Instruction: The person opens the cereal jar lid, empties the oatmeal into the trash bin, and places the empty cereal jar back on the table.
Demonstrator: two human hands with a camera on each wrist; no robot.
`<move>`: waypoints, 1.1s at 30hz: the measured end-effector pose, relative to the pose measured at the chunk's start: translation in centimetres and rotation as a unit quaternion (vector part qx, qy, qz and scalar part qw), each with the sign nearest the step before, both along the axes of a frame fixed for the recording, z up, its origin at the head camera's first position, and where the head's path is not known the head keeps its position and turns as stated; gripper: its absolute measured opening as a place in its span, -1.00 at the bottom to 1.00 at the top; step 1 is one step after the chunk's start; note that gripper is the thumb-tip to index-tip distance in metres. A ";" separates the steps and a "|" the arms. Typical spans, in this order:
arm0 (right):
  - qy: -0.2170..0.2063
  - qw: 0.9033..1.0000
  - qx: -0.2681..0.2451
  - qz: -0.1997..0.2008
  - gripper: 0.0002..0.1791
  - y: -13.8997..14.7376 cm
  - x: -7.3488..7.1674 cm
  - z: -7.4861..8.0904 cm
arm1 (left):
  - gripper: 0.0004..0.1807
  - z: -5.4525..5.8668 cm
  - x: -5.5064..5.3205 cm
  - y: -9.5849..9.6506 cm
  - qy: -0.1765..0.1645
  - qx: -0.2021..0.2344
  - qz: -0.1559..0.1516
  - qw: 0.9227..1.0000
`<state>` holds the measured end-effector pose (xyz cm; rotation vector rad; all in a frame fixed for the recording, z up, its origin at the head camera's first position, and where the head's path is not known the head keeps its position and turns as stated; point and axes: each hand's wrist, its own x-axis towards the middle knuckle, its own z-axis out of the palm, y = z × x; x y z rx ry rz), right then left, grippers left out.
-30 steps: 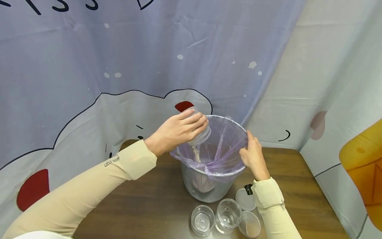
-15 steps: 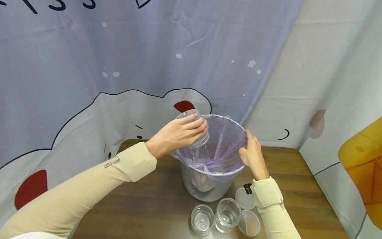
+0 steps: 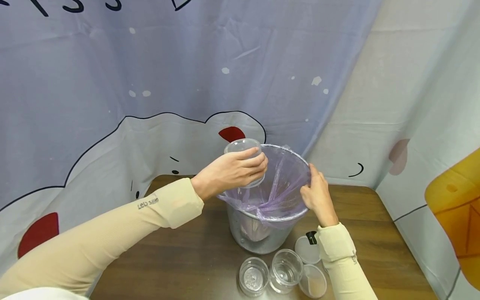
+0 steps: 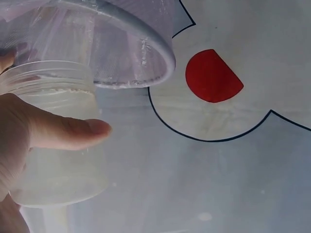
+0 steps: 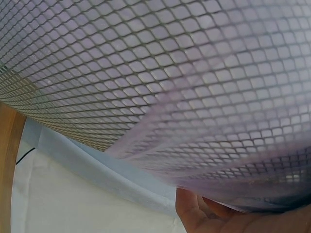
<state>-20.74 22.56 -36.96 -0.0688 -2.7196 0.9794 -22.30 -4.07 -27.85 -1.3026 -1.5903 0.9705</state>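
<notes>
A clear plastic jar (image 3: 241, 146) is held nearly upside down over the left side of the bin's mouth. My left hand (image 3: 236, 168) grips it, fingers wrapped round its side. In the left wrist view the jar (image 4: 63, 170) looks slightly cloudy, its threaded rim towards the bin and my thumb (image 4: 73, 131) along its wall. My right hand (image 3: 318, 195) grips the right rim of a silvery mesh bin (image 3: 240, 229). A thin purple bag (image 3: 288, 179) lines the bin and folds over its rim. In the right wrist view, fingers (image 5: 192, 208) lie against the bin's edge.
In front of the bin stand two open clear jars (image 3: 254, 276) (image 3: 286, 271). Round translucent lids (image 3: 313, 281) lie to their right, near my right sleeve. A wooden table (image 3: 180, 250) carries everything. A printed curtain (image 3: 187, 75) hangs close behind the bin.
My left hand has turned the jar further over, so its base faces up more. The pale stream falling from it a second ago no longer shows. My right hand stays on the rim.
</notes>
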 end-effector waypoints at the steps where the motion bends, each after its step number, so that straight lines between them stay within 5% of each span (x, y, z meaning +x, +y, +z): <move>1: 0.001 1.000 0.001 0.000 -0.21 0.0 0.0 0.0 | -0.55 0.0 0.0 0.0 -0.001 -0.005 0.003 1.000; 13: 0.005 1.000 0.001 0.001 -0.21 -0.1 0.0 0.0 | -0.53 -0.4 0.4 0.3 0.006 -0.048 0.002 0.999; 20: 0.004 1.000 0.003 -0.002 -0.20 -0.1 0.0 -0.2 | -0.02 -0.4 0.7 0.5 0.040 -0.101 0.028 0.994; 33: 0.001 1.000 0.003 -0.003 -0.21 0.1 0.1 0.0 | 0.05 -0.1 1.1 1.3 0.055 -0.127 0.024 0.990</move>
